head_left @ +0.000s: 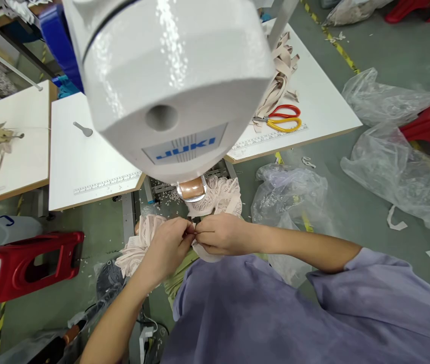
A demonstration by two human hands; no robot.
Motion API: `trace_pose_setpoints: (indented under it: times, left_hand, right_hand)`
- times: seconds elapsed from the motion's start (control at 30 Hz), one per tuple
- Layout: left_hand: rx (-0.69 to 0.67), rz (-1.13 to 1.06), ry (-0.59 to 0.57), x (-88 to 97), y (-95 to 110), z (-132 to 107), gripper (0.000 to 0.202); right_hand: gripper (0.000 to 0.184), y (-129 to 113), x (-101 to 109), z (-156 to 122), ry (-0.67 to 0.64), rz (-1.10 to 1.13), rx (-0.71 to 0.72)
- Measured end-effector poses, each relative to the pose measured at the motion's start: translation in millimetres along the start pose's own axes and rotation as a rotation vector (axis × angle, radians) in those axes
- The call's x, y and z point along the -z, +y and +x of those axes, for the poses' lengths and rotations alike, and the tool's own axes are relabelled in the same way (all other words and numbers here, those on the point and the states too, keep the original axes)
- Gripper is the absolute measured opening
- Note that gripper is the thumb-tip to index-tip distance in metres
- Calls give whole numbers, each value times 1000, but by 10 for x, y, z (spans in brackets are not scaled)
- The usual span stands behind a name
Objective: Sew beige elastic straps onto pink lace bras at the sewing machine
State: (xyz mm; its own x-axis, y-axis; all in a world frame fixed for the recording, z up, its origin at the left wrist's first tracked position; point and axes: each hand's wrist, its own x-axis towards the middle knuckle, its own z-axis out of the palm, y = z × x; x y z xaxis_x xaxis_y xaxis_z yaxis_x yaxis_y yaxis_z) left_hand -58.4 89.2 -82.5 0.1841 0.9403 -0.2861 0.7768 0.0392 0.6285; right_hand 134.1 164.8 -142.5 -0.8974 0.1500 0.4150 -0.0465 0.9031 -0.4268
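Observation:
A white JUKI sewing machine head [169, 86] fills the top middle of the view. Just below it, pale pink lace fabric [220, 194] bunches under the machine and spills down to the left. My left hand [169, 242] and my right hand [220, 235] meet fingertip to fingertip in front of me. Both pinch a small edge of the lace fabric between thumb and fingers. My lilac sleeves [275, 308] cover the lower part of the view.
A white table [325, 101] behind the machine carries red and yellow scissors [283, 119] and beige straps [279, 76]. Another white table [82, 172] lies left. A red stool [25, 263] stands lower left. Clear plastic bags [393, 151] lie on the floor right.

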Motion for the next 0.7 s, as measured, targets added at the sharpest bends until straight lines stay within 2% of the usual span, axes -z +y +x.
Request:
trace_pose_setpoints:
  times: [0.1,0.17,0.3,0.37,0.43,0.6,0.7]
  left_hand:
    - [16,-51,-52,24,-22,62,13]
    - [13,-201,2,-36,-37,83,10]
    - [48,-797,253,-335,-30,97,6]
    - [54,-948,406,-475,-20,84,5]
    - [59,-908,500,-539,-19,57,9]
    - [71,-609,499,-426,-54,-3,9]
    - [32,-449,542,-354,-64,13,15]
  right_hand:
    - [25,0,-77,4,84,120,-104]
    - [21,-5,-105,14,182,307,-212]
    - [12,-33,-83,49,365,610,-332]
    - [11,-50,-42,63,381,634,-343]
    - [11,-61,5,66,348,620,-359]
    - [12,-74,75,42,275,579,-406]
    - [14,-71,70,41,267,532,-413]
